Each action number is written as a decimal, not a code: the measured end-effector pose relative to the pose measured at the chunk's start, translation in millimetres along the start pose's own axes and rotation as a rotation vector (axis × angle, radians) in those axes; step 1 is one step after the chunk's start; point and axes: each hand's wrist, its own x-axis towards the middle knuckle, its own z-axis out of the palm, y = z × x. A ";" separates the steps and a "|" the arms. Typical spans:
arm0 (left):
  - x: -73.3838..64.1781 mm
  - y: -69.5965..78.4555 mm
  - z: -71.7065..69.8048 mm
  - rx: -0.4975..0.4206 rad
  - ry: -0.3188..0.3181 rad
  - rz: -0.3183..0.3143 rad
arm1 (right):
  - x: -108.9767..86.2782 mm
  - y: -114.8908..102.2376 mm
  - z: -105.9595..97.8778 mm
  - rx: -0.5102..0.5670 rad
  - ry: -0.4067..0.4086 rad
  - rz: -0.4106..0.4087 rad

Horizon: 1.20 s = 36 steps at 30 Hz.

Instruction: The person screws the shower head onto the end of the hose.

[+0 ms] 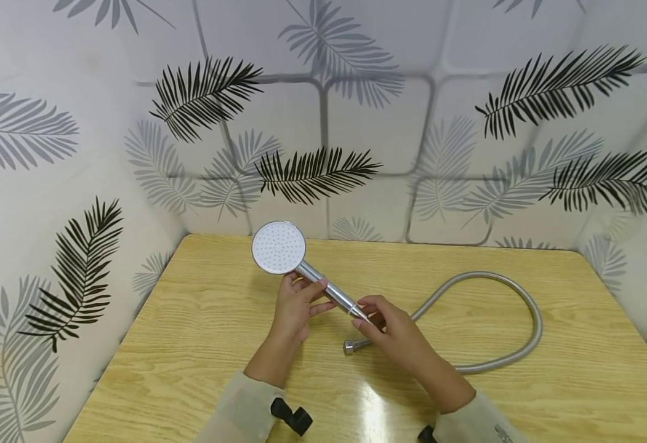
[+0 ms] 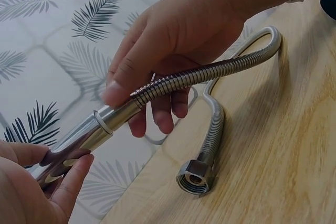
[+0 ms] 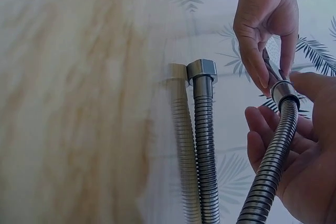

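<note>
A chrome shower head (image 1: pixel 279 247) with a round white spray face points up and left above the table. My left hand (image 1: pixel 294 311) holds its handle (image 1: pixel 329 290) between thumb and fingers. At the handle's lower end, my right hand (image 1: pixel 394 332) pinches the smooth metal end fitting (image 2: pixel 124 115) of a ribbed shower hose (image 1: pixel 534 314). Fitting and handle meet in line; how far they are joined cannot be seen. The hose loops to the right, and its other end, a hexagonal nut (image 2: pixel 195 176), lies beside the right hand.
The wood-grain table (image 1: pixel 190 344) spreads under both hands. Behind it stands a wall covering (image 1: pixel 367 135) with leaf patterns, meeting the table's back edge. Black straps (image 1: pixel 292 417) sit at the sleeve cuffs.
</note>
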 end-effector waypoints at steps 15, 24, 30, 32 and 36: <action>-0.5 0.0 2.1 -0.016 0.006 0.002 | -0.1 -2.1 -1.1 -0.063 0.046 -0.077; 0.1 -0.6 1.7 -0.010 0.001 0.013 | -0.6 -2.4 -1.5 -0.039 0.027 -0.062; -1.3 0.0 1.3 -0.003 0.004 0.010 | -2.3 -2.9 -2.4 -0.014 0.006 -0.050; -1.6 -0.2 1.1 -0.005 0.003 0.012 | -2.4 -2.6 -2.4 -0.005 -0.001 -0.045; -1.9 -0.4 1.0 -0.008 0.002 0.014 | -2.1 -2.0 -2.4 0.004 -0.003 -0.053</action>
